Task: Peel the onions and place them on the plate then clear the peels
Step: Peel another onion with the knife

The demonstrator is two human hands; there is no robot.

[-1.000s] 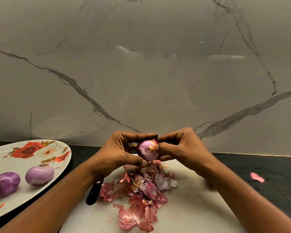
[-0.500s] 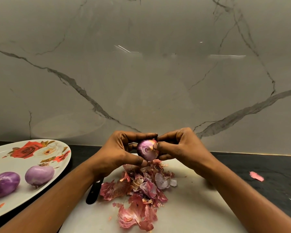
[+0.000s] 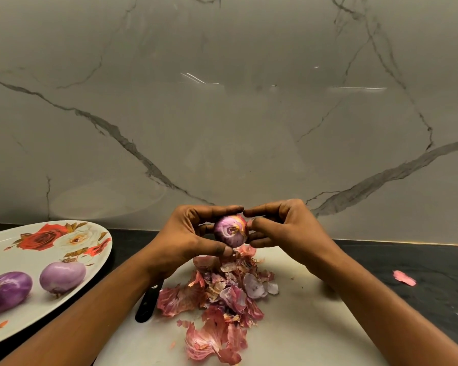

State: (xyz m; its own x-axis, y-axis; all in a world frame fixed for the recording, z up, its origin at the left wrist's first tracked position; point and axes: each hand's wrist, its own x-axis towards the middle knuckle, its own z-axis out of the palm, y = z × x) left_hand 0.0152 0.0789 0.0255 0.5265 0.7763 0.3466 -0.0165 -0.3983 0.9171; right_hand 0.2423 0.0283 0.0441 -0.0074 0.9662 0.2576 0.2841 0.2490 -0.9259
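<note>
Head view: small purple half-peeled onion (image 3: 230, 231) clasped in my left hand (image 3: 188, 239), my right hand (image 3: 283, 228) pinching its skin. Pink papery peels (image 3: 217, 294) heaped beneath both. Risk: slick bulb squirting free; black knife handle (image 3: 148, 302) under left wrist.

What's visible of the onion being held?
The onion is small, round, glossy purple with white streaks, with a patch of orange-brown dry skin clinging near its centre. One end faces the camera. It is held above the pile of peels on the white cutting board. The left hand grips it, thumb below, fingers over the top; the right hand pinches its right side.
</note>
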